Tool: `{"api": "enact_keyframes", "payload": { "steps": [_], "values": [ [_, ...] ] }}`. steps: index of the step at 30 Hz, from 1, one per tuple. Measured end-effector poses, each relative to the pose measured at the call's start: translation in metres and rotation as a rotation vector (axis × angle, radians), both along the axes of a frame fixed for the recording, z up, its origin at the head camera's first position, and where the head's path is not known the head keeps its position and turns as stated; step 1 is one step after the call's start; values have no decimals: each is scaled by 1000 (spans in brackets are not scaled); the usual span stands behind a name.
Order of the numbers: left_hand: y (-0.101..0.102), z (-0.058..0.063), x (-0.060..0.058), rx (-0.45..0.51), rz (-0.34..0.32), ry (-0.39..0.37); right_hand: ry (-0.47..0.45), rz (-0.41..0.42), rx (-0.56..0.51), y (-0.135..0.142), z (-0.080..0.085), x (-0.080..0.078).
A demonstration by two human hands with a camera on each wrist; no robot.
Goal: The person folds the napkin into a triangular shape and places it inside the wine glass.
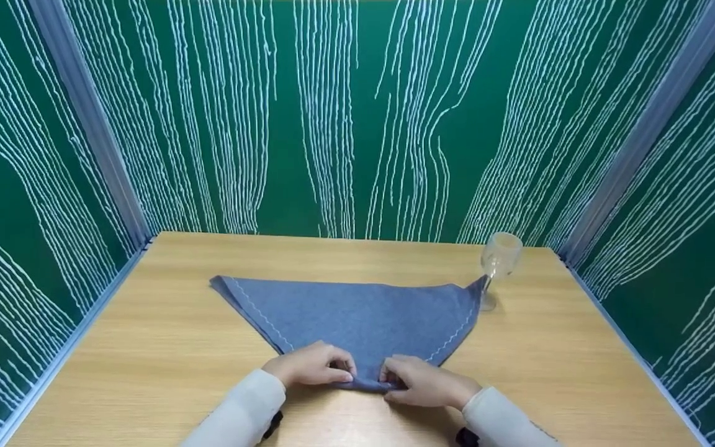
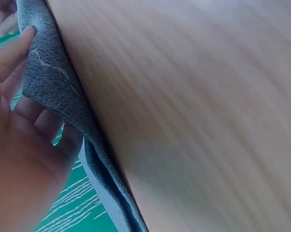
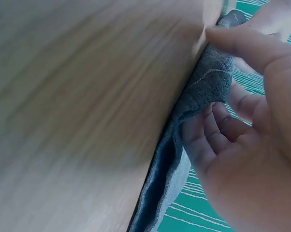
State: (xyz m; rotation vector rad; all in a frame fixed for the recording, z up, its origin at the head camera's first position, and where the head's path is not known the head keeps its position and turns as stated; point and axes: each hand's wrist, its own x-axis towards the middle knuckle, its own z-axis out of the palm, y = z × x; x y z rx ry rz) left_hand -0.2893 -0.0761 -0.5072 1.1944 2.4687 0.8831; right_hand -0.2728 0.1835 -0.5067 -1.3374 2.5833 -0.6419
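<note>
A blue-grey towel (image 1: 357, 316) with pale wavy stitching lies on the table, folded in layers, its long straight edge at the back and its sides narrowing toward the person. At its near end the border is turned up into a small roll. My left hand (image 1: 317, 365) pinches the left part of this roll between thumb and fingers. Close to its right, my right hand (image 1: 422, 380) grips the other part the same way. In the left wrist view the thumb presses the turned-over towel (image 2: 53, 72); the right wrist view shows a matching fold of towel (image 3: 208, 82) under the right thumb.
A clear stemmed glass (image 1: 501, 254) stands at the back right, right by the towel's far right corner. The wooden table (image 1: 146, 347) is bounded by green panels (image 1: 283, 124) with white wavy lines at the back and sides.
</note>
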Motion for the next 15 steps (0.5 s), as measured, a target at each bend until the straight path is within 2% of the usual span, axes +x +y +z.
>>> {"api": "enact_keyframes", "payload": {
  "steps": [3, 10, 15],
  "values": [
    [0, -1, 0, -15, 2, 23, 16, 16, 14, 0, 2, -4],
    [2, 0, 1, -61, 10, 157, -19, 57, 13, 0, 9, -17],
    [2, 0, 0, -62, 18, 151, -32, 53, 5, 1, 8, -22]
  ]
}}
